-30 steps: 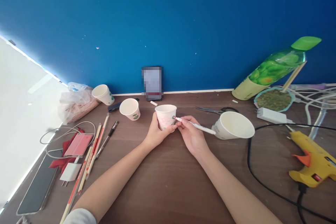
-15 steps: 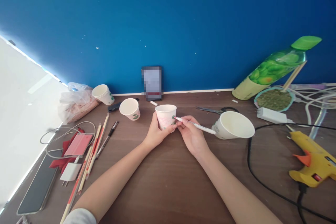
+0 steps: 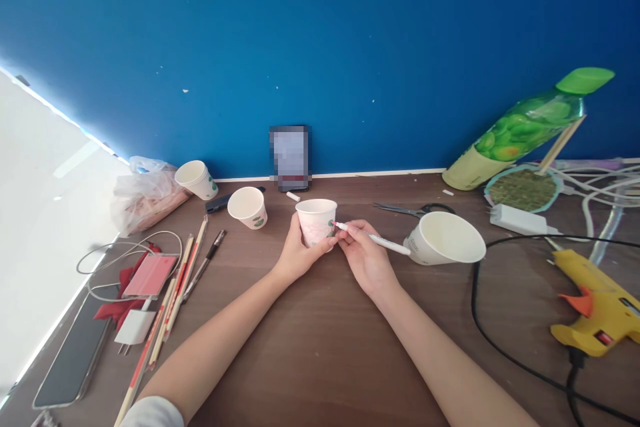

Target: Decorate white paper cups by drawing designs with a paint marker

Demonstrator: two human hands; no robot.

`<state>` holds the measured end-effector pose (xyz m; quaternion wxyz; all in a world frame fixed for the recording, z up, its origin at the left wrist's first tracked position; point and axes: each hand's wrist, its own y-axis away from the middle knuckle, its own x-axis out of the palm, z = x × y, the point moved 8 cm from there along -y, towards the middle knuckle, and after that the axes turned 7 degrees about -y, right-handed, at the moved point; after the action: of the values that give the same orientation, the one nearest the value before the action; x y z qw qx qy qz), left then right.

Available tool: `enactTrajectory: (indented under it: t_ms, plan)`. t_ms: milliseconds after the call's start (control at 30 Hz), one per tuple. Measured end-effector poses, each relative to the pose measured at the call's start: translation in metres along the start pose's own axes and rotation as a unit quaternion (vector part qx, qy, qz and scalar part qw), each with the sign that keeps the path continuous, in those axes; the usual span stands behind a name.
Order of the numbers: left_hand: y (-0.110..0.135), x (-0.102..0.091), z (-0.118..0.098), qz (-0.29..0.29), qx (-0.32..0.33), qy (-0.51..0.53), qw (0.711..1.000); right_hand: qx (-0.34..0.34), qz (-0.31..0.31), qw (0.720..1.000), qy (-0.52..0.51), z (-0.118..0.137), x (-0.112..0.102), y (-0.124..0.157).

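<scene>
left grip [image 3: 299, 255] snug around upright paper cup [image 3: 314, 220], right grip [image 3: 365, 259] snug on marker [image 3: 384, 243] against it

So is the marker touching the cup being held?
Touching. The head view shows the marker with its tip on the paper cup, no gap; the left hand grips the cup.

White paper cup [image 3: 316, 221] upright on table; white marker [image 3: 373, 237] tip touching cup's side.

Place: home craft desk, blue wall.
Evidence: glue gun [image 3: 597, 310], scissors [image 3: 413, 211], paper cups [image 3: 249, 207], phone + charger [image 3: 134, 328] on wood tabletop [image 3: 320, 347].
</scene>
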<state>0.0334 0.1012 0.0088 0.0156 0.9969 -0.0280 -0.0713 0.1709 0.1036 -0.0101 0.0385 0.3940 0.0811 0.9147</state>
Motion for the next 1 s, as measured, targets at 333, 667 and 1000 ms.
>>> enactTrajectory:
  t_ms: [333, 667, 1000]
  plan:
    - [0.0007, 0.0002, -0.0037, -0.003, 0.006, 0.002, 1.000, 0.016, -0.018, 0.999, -0.023, -0.0002, -0.0017, -0.0003]
    - [0.0006, 0.0000, -0.0023, 0.000, 0.001, -0.007, 1.000, 0.016, -0.018, 0.999, -0.021, -0.0023, -0.0022, -0.0015]
    - [0.0027, -0.0004, -0.0084, 0.002, -0.015, 0.030, 0.999, 0.034, -0.012, 0.997, -0.071, 0.0000, 0.0020, 0.0017]
